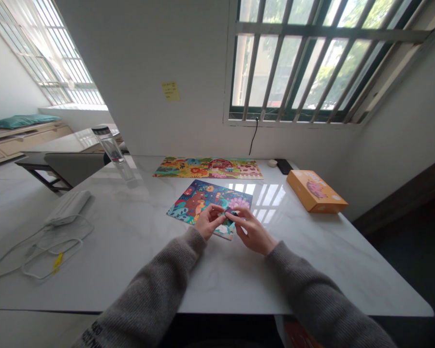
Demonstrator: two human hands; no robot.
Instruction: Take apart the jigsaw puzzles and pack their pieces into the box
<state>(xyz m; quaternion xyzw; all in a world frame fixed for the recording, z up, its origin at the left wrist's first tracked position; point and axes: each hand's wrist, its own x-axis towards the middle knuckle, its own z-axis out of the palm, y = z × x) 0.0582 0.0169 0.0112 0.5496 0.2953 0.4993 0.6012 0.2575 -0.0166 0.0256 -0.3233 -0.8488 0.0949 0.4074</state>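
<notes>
Two hands (253, 231) hold one piece (231, 213); two jigsaw puzzles (199, 203)

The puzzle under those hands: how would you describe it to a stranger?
On the white marble table beneath the barred window, two jigsaw puzzles lie one behind the other. It is the nearer one, under the left hand and right hand. Its dark blue background and brown animal set it apart from the farther puzzle, a farm with a red barn.

Nothing legible from my view.
Yellow square paper sticky note (170, 91) on the white wall has handwriting, too small to read; dark lettering (93, 334) on my grey knit sleeve (148, 295) is cut off, unreadable.
</notes>
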